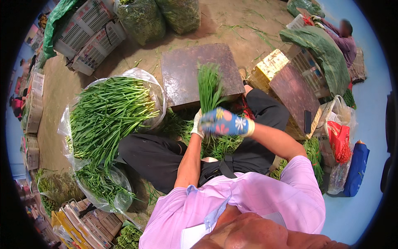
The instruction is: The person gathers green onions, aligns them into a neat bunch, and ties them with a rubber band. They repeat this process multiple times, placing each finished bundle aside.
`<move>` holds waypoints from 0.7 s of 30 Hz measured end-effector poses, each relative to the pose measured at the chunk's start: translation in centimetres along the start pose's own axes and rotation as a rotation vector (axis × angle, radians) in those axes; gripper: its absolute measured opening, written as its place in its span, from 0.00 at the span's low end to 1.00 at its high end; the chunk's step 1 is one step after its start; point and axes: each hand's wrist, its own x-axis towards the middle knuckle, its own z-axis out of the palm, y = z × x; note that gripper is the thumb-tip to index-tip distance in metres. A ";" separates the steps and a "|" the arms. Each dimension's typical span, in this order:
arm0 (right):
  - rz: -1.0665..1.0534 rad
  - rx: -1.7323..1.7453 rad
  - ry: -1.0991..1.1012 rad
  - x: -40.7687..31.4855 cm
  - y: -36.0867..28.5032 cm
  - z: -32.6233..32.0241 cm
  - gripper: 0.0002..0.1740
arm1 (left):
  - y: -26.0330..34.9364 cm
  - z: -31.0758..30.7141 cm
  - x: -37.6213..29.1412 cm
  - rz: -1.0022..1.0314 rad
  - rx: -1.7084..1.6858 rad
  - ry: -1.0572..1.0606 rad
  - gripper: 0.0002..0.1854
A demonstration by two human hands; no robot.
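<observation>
My left hand [197, 125], in a pale knitted glove, grips a bunch of green chives [210, 85], leaves pointing away from me. My right hand [222, 121], in a blue glove with a flower print, lies across the lower stems. It is blurred and its fingers hide the stem ends, so its hold is unclear. Under the hands, loose green trimmings [217, 146] lie between my legs. Just beyond stands a low, dark-topped board or stool [196, 71], and the leaves reach over it. A large heap of chives [108, 118] fills a clear plastic bag [160, 90] at my left.
Stacked white plastic crates [90, 34] and filled bags [143, 23] stand at the far left and back. At right, a phone [307, 122] lies on a brown board [293, 90]. Beside it are a red bag [337, 140] and a blue umbrella [356, 169]. Another person [343, 43] sits farther off.
</observation>
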 end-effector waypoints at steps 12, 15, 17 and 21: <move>0.754 0.083 -0.110 -4.2 1.6 -5.8 0.19 | -0.7 1.8 -1.0 0.554 1.184 0.019 0.26; 0.552 -0.124 0.594 -3.2 3.5 -7.7 0.19 | -0.6 1.7 -0.6 0.536 1.394 0.067 0.24; 0.509 -0.190 0.626 -2.2 4.6 -7.8 0.21 | -0.8 1.8 -0.5 0.545 1.242 0.028 0.22; 0.524 -0.594 0.586 0.2 6.2 -6.8 0.27 | -1.2 1.8 -0.5 0.570 1.240 -0.025 0.21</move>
